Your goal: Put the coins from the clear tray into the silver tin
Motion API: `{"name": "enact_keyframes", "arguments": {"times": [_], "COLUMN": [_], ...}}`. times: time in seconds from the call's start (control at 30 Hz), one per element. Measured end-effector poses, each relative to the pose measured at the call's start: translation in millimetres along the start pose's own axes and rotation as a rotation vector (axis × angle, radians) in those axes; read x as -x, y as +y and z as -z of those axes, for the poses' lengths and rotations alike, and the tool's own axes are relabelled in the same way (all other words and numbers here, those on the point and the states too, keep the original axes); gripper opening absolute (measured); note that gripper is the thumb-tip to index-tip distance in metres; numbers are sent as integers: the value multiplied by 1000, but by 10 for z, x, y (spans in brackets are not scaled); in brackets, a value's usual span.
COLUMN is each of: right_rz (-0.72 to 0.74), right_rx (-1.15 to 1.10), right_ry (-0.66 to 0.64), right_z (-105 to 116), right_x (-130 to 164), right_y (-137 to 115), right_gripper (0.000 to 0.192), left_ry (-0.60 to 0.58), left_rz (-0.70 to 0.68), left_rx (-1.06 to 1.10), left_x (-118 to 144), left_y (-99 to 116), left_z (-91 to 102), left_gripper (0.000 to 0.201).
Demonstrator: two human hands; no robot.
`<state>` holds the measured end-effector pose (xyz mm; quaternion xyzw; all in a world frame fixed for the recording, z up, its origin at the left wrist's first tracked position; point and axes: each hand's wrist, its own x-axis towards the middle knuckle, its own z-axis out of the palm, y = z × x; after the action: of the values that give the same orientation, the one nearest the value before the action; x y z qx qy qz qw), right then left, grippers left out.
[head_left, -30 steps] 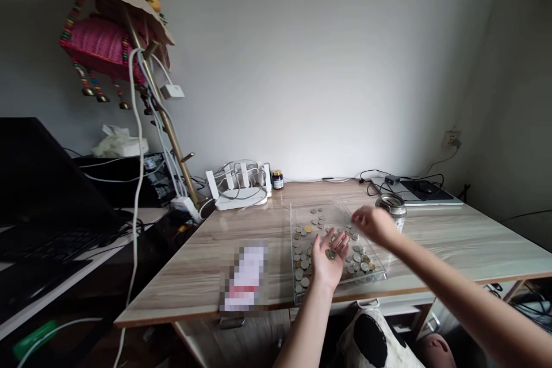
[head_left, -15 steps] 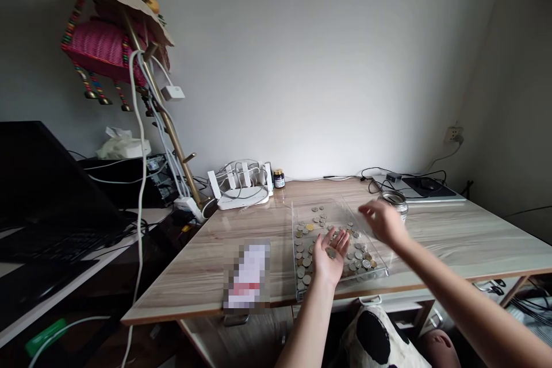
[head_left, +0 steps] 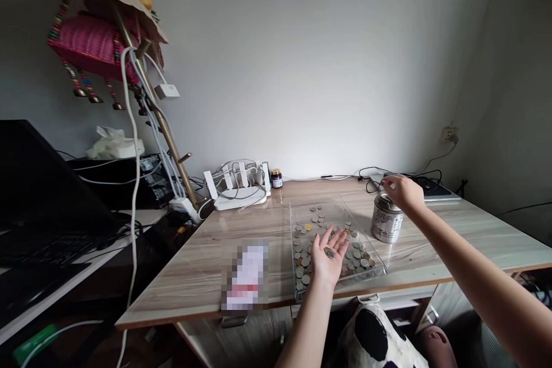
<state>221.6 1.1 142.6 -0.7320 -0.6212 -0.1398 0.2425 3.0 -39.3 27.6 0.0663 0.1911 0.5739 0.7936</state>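
From the head view, we see our left hand (head_left: 328, 259) held flat and palm up over the clear tray (head_left: 297, 293), fingers spread, with a coin (head_left: 329, 252) lying loose in the palm. The tray sits near the front edge of the wooden desk (head_left: 207, 264) and holds many scattered coins (head_left: 357, 254). Our right hand (head_left: 401, 191) hovers at the mouth of the metal tin (head_left: 386, 224), just right of the tray, fingertips pinched together; whether they hold anything we cannot tell.
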Motion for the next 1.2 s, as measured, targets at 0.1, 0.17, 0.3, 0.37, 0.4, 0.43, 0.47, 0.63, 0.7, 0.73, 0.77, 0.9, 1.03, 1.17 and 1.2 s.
{"name": "enact_keyframes", "arguments": {"times": [0.1, 0.17, 0.3, 0.37, 0.4, 0.43, 0.47, 0.63, 0.7, 0.73, 0.77, 0.9, 1.03, 1.17, 1.2], "right_rz": [284, 534, 701, 691, 690, 688, 681, 575, 400, 260, 123, -165, -190, -187, -182], "right_rx": [-136, -182, -101, -43, -27, -20, -20, -136, -151, -119, -67, 128, 207, 233, 237], "right_ry": [-139, -303, -465, -458, -443, -425, -409, -312, -217, -144, -79, -248, -359, -399, -386], "right_z": [-44, -127, -294, -354, -378, -396, -407, -262, -122, -57, -3, 26, -102, -90, -58], "right_x": [460, 772, 1093, 1129, 1141, 1155, 1170, 975, 659, 465, 266, -304, -415, -412, -398], "right_y": [-413, -693, -1036, -1098, -1113, -1120, -1119, -845, -570, -411, -253, 191, 253, 225, 212], "right_gripper": [32, 28, 21, 22, 23, 24, 25, 26, 27, 28, 28, 17, 16, 18, 19], "left_ry": [27, 53, 67, 60, 60, 61, 62, 49, 16, -1, -15, -1, -2, -13, -12], "left_rz": [-19, -27, -58, -65, -64, -60, -57, -32, -30, -29, -26, -15, -11, -1, -2], "left_rx": [15, 17, 24, 23, 18, 13, 8, 8, 15, 16, 15, -6, -26, -35, -35], "left_x": [-5, -3, 9, 12, 11, 9, 5, -24, -31, -31, -28, -10, 2, 7, 8], "left_y": [-1, 1, 4, 2, 0, -1, -2, -3, -7, -9, -11, -7, 4, 5, 4], "left_z": [5, 7, 11, 17, 21, 24, 27, 39, 42, 41, 40, 27, 23, 21, 20], "left_gripper": [43, 44, 46, 47, 47, 47, 46, 39, 36, 35, 35, 33, 35, 35, 35]}}
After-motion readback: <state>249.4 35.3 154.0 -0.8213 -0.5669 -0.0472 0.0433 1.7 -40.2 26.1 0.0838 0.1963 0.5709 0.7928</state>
